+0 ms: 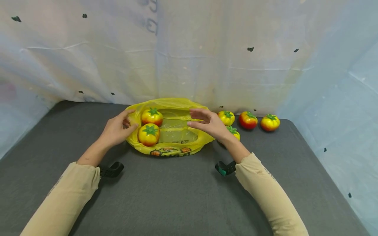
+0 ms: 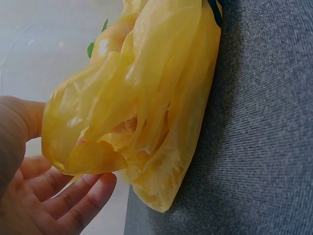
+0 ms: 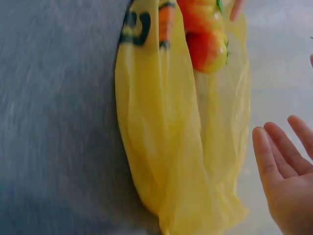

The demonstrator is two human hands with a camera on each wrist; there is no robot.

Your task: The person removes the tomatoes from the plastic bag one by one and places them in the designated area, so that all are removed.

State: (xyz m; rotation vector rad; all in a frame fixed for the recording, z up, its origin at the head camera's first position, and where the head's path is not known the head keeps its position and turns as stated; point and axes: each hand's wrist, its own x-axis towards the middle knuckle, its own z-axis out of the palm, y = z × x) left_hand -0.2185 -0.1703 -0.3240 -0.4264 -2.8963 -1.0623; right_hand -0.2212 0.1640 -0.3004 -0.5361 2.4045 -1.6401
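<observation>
A yellow plastic bag point(image 1: 174, 149) lies on the dark grey table, its mouth spread wide. Inside, at its left, sit two red-and-yellow tomatoes: one in front point(image 1: 149, 134) and one behind point(image 1: 152, 117), both with green tops. My left hand point(image 1: 116, 129) is at the bag's left rim, thumb and fingers apart. In the left wrist view the bag's edge point(image 2: 80, 122) hides the thumb tip and part of a finger. Over the right side of the mouth is my right hand point(image 1: 209, 124), fingers extended and holding nothing; the right wrist view shows it apart from the bag.
Three tomatoes, yellow point(image 1: 226, 118), red point(image 1: 248, 120) and yellow-red point(image 1: 270, 122), stand in a row at the back right. Another tomato point(image 1: 234, 132) is partly hidden behind my right wrist. Pale sheeting point(image 1: 192, 65) rises behind the table and at its sides.
</observation>
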